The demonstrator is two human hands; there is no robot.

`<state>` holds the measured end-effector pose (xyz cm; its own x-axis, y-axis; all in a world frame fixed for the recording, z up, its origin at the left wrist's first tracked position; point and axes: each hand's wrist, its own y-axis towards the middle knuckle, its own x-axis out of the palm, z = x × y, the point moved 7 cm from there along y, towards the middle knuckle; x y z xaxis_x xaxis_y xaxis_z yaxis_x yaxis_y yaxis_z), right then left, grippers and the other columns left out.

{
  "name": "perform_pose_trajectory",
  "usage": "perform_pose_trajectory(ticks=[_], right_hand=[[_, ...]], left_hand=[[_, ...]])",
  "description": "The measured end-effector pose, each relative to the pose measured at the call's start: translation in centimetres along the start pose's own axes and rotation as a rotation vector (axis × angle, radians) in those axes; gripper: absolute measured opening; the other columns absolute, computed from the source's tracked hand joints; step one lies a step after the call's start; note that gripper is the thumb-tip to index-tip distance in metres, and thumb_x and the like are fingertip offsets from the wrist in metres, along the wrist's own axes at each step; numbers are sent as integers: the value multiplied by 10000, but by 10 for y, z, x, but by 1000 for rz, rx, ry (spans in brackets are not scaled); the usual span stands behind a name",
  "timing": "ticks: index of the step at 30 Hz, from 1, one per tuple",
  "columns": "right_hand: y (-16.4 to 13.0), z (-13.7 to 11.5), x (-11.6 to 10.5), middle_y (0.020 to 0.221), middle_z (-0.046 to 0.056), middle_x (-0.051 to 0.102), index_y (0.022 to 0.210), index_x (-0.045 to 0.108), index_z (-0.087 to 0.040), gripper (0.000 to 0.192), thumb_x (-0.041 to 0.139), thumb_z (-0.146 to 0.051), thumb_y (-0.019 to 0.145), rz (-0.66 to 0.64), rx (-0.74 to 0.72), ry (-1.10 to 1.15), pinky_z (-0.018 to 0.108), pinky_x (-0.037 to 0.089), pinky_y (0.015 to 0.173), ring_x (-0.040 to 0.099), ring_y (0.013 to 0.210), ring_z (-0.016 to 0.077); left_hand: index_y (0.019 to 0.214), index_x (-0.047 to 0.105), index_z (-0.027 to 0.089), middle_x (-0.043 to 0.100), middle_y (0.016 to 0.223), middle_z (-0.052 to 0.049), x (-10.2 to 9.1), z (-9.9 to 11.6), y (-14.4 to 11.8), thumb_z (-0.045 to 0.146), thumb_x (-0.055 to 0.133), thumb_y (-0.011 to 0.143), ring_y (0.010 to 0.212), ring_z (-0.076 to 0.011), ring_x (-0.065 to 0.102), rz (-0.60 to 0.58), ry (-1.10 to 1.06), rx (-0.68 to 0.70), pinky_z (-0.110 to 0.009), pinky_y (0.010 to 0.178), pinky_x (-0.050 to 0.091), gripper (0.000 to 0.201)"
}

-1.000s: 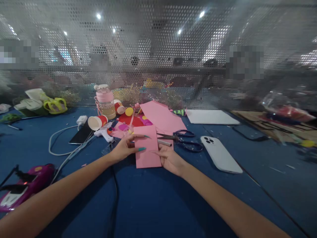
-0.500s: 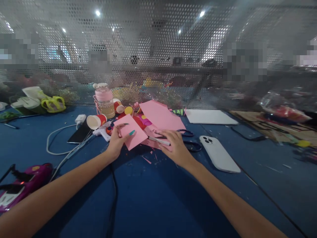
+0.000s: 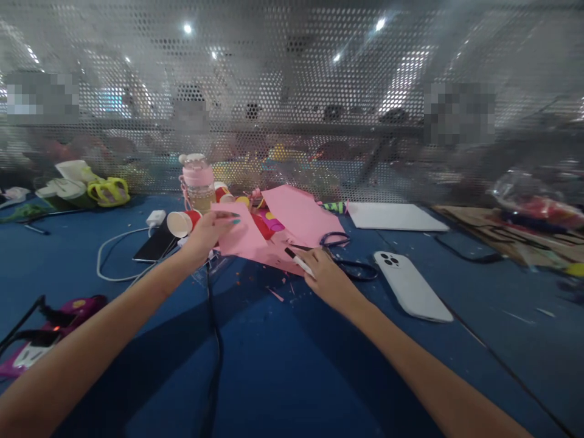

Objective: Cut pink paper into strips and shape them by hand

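My left hand (image 3: 210, 234) pinches a small piece of pink paper (image 3: 241, 230) by its left side, fingers and thumb over its surface. My right hand (image 3: 329, 277) is closed on a white marker (image 3: 300, 263), whose black end points up and to the left. Beside that hand lie scissors with dark blue handles (image 3: 358, 269), their blades partly hidden by the fingers. A larger pink sheet (image 3: 303, 216) rests behind, and more pink paper lies under the marker. Red and purple pieces (image 3: 269, 224) show between the papers.
Paper cups (image 3: 181, 224) and a pink-lidded bottle (image 3: 199, 182) stand behind my left hand. A white phone (image 3: 413, 286) lies right, with a white pad (image 3: 396, 216) beyond it. Cables, a black phone (image 3: 156, 242) and a purple device (image 3: 68, 322) occupy the left. A perforated metal screen (image 3: 292, 91) rises behind.
My left hand has shifted the small pink paper slightly back, and the paper has turned. The marker, earlier lying under my right fingers, is now gripped with its black end showing. The view has shifted slightly.
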<state>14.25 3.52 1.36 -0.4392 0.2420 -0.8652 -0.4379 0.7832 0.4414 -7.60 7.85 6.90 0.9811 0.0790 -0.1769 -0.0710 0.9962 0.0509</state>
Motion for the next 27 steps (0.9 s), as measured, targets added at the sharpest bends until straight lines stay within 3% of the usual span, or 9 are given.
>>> perform_pose_trajectory(ticks=[3, 8, 10, 12, 15, 18, 21, 24, 27], right_hand=[[-2, 2, 3, 906, 111, 493, 1257, 475, -213, 577, 354, -13, 729, -27, 49, 45, 381, 483, 689, 539, 714, 201], [-1, 15, -17, 837, 86, 533, 1068, 602, -202, 337, 379, -177, 817, 196, 253, 469, 404, 468, 731, 547, 681, 186], [0, 17, -18, 803, 77, 593, 983, 605, -188, 258, 453, -306, 811, 182, 409, 828, 381, 484, 695, 569, 654, 183], [1, 6, -11, 850, 88, 643, 981, 576, -178, 314, 502, -407, 779, 65, 527, 1265, 346, 499, 678, 608, 686, 183], [1, -23, -8, 892, 97, 675, 916, 569, -173, 417, 527, -542, 728, -101, 536, 1682, 268, 512, 608, 637, 701, 163], [-3, -42, -7, 548, -24, 627, 708, 523, -209, 356, 621, -545, 646, -108, 494, 1789, 182, 382, 323, 502, 358, 85], [-8, -52, -1, 360, -69, 488, 562, 467, -196, 382, 616, -536, 653, -87, 488, 1789, 156, 285, 264, 385, 259, 58], [-10, -58, 6, 312, -62, 459, 524, 471, -181, 423, 578, -560, 679, -139, 500, 1768, 149, 244, 253, 292, 223, 38], [-11, -64, 8, 273, -94, 379, 525, 475, -179, 437, 578, -573, 682, -199, 486, 1775, 137, 209, 250, 172, 218, 16]], left_hand=[[842, 637, 133, 651, 879, -78, 25, -3, -17, 297, 638, 639, 801, -202, 598, -224, 405, 28, -298, 670, 467, 261], [974, 606, 147, 625, 1003, -112, 56, -10, -44, 330, 618, 676, 958, -261, 563, -500, 790, 292, -375, 825, 431, 350], [1060, 567, 151, 584, 1092, -136, 53, -7, -47, 345, 565, 742, 1028, -289, 530, -472, 869, 376, -426, 872, 398, 373], [1121, 524, 140, 523, 1182, -171, 43, 1, -48, 342, 530, 783, 1096, -320, 483, -369, 918, 426, -469, 901, 364, 394], [1127, 496, 124, 492, 1210, -186, 40, 17, -56, 380, 535, 783, 1149, -329, 432, -310, 900, 533, -468, 928, 339, 432], [1134, 471, 143, 525, 1168, -146, 60, 23, -74, 384, 506, 800, 1084, -265, 488, -528, 765, 616, -378, 896, 378, 413], [909, 539, 148, 615, 797, -60, 80, 16, -88, 299, 380, 867, 700, -154, 572, -728, 650, 494, -251, 644, 430, 223], [652, 484, 170, 500, 531, 15, 89, 10, -93, 259, 365, 858, 468, -101, 457, -801, 607, 407, -215, 465, 350, 255], [603, 454, 182, 474, 495, 18, 89, 14, -95, 199, 352, 836, 444, -101, 440, -814, 608, 445, -220, 458, 343, 255]])
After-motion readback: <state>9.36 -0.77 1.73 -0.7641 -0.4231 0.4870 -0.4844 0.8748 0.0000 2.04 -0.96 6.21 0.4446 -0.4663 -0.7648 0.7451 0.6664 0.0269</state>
